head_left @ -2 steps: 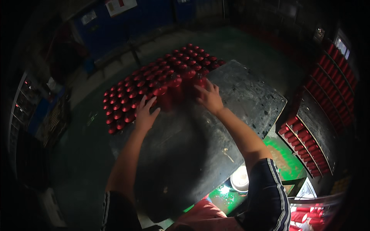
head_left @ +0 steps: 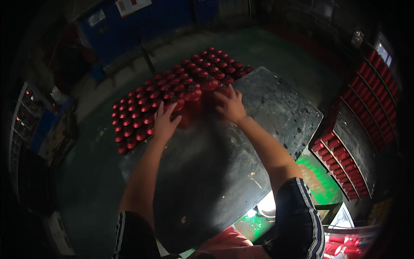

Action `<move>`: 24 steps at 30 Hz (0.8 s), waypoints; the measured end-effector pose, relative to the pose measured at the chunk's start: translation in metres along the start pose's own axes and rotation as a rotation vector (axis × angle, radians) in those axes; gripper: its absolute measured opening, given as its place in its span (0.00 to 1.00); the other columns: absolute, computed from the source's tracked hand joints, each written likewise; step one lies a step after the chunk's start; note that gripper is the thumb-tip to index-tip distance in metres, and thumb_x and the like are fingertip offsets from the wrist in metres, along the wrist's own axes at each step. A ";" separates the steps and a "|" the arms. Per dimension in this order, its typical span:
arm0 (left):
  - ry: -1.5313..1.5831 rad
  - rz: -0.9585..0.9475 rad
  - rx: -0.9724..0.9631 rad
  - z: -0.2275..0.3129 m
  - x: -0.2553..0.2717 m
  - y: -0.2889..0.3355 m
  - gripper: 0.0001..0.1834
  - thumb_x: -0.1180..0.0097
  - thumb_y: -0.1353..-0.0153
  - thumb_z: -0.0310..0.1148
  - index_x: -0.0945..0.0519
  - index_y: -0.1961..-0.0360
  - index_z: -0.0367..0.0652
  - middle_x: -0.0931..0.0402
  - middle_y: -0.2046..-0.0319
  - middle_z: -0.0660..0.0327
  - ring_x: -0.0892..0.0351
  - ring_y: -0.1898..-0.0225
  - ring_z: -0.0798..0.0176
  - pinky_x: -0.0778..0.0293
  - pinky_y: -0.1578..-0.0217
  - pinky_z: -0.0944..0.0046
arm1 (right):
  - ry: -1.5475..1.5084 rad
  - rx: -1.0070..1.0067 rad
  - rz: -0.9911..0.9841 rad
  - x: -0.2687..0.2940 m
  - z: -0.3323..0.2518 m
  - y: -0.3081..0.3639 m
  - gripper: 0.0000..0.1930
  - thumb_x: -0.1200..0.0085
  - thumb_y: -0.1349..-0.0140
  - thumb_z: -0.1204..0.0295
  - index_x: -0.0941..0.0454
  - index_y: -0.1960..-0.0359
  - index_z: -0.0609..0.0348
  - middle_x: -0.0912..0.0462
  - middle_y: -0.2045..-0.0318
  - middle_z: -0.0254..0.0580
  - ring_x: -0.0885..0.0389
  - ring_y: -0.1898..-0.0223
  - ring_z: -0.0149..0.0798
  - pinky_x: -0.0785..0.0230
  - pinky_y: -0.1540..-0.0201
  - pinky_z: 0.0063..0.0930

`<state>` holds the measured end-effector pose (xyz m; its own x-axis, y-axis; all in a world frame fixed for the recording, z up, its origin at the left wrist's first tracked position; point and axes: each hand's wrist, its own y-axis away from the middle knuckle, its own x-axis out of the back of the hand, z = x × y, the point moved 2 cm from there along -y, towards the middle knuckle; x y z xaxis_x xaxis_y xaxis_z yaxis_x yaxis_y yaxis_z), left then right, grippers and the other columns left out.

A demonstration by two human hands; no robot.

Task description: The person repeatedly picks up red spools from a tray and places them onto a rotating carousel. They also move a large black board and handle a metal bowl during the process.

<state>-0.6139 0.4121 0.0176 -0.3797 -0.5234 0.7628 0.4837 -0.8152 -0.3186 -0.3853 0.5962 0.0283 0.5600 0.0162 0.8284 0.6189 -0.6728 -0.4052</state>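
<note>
Many red cylinders [head_left: 139, 113] with rounded tops stand in tight rows along the far left part of a dark, scuffed tabletop [head_left: 276, 101]. A few nearer ones, such as the taller-looking red cylinder [head_left: 192, 93], lie between my two hands. My left hand [head_left: 165, 122] has its fingers spread at the left end of this nearer group. At the right end, my right hand [head_left: 232, 107] reaches with parted fingers against or beside a red cylinder [head_left: 222, 89]. Shadow and blur hide the lower parts of these cylinders, and firm contact cannot be made out.
On the right, a rack [head_left: 371, 97] of stacked red cylinders stands behind a lower stack [head_left: 340, 162] topped by a dark board. A white round container [head_left: 268, 206] sits below the near table edge, over a green floor [head_left: 317, 177]. Shelving [head_left: 26, 110] stands at far left.
My left hand has shifted slightly right and away from me. My right hand has moved slightly left, so the hands are a little closer together around the nearer cylinders.
</note>
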 end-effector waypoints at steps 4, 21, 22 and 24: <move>-0.047 0.003 0.033 0.001 -0.051 -0.067 0.33 0.33 0.44 0.45 0.27 0.36 0.67 0.50 0.27 0.44 0.46 0.31 0.34 0.39 0.34 0.43 | 0.057 -0.017 -0.022 -0.031 0.040 -0.050 0.29 0.35 0.46 0.61 0.25 0.39 0.27 0.52 0.26 0.59 0.51 0.29 0.69 0.38 0.34 0.55; 0.372 0.016 -0.339 0.027 -0.009 0.093 0.22 0.34 0.48 0.27 0.17 0.50 0.39 0.25 0.43 0.50 0.26 0.42 0.48 0.33 0.38 0.54 | -0.276 -0.061 0.332 0.095 0.047 0.210 0.25 0.32 0.49 0.65 0.18 0.46 0.51 0.30 0.38 0.56 0.33 0.36 0.55 0.39 0.34 0.46; 0.441 -0.028 -0.376 0.039 -0.005 0.117 0.23 0.31 0.52 0.27 0.16 0.51 0.40 0.27 0.41 0.48 0.26 0.41 0.49 0.32 0.40 0.55 | -0.291 -0.094 0.358 0.120 0.037 0.253 0.26 0.32 0.49 0.66 0.19 0.46 0.54 0.29 0.39 0.56 0.32 0.36 0.55 0.40 0.34 0.46; 0.587 -0.108 -0.395 0.076 0.005 0.170 0.23 0.31 0.52 0.28 0.16 0.52 0.38 0.26 0.42 0.47 0.26 0.42 0.48 0.31 0.40 0.54 | -0.359 -0.234 0.375 0.170 0.013 0.346 0.26 0.32 0.49 0.66 0.19 0.46 0.55 0.29 0.40 0.54 0.33 0.36 0.53 0.42 0.33 0.46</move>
<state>-0.4736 0.2901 0.0097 -0.8247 -0.3912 0.4084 0.1399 -0.8409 -0.5229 -0.0692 0.3758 0.0240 0.8955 -0.0325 0.4439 0.2259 -0.8262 -0.5161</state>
